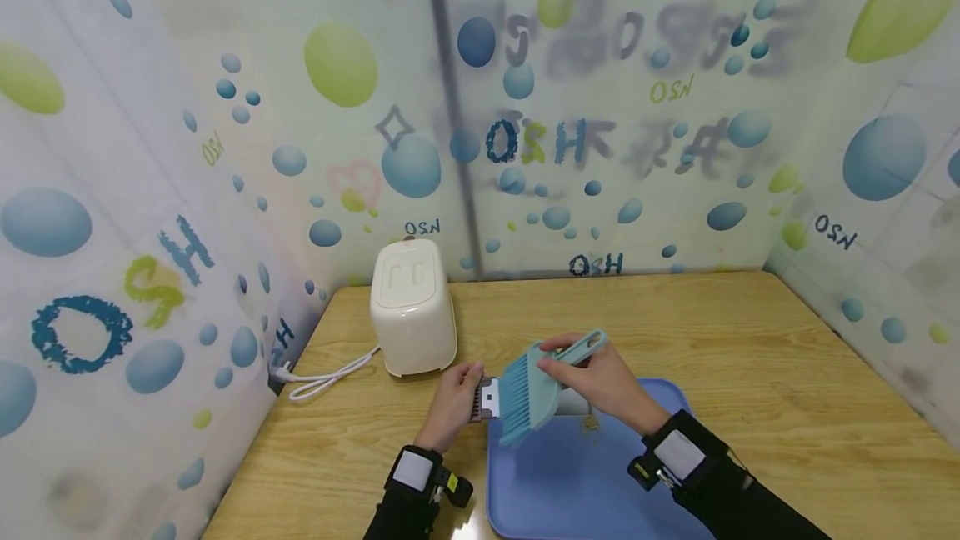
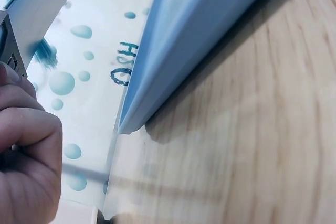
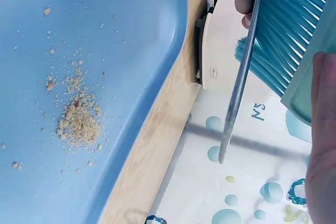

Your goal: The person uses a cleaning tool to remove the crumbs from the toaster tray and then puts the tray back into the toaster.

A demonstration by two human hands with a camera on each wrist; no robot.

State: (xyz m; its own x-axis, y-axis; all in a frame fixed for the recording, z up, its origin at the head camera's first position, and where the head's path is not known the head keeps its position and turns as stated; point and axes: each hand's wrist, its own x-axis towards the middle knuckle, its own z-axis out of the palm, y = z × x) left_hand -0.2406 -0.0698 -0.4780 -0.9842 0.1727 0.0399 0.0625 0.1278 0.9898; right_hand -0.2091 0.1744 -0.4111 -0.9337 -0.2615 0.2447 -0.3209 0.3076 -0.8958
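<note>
My left hand [image 1: 448, 408] grips one end of a thin metal crumb tray [image 1: 574, 403], above the left part of a blue tray [image 1: 592, 490]. In my right hand [image 1: 606, 383] is a teal brush [image 1: 543, 397], held by its handle with the bristles against the crumb tray. From the right wrist, the crumb tray [image 3: 237, 98] shows edge-on beside the bristles [image 3: 286, 30]. A pile of crumbs [image 3: 79, 121] lies on the blue tray below, with loose bits scattered around it. The brush hides much of the crumb tray's surface.
A cream toaster [image 1: 412, 307] stands on the wooden table [image 1: 750, 340] at the back left. Its white cord [image 1: 330, 377] lies coiled beside it. Patterned curtains [image 1: 600, 190] enclose the table at the back and sides.
</note>
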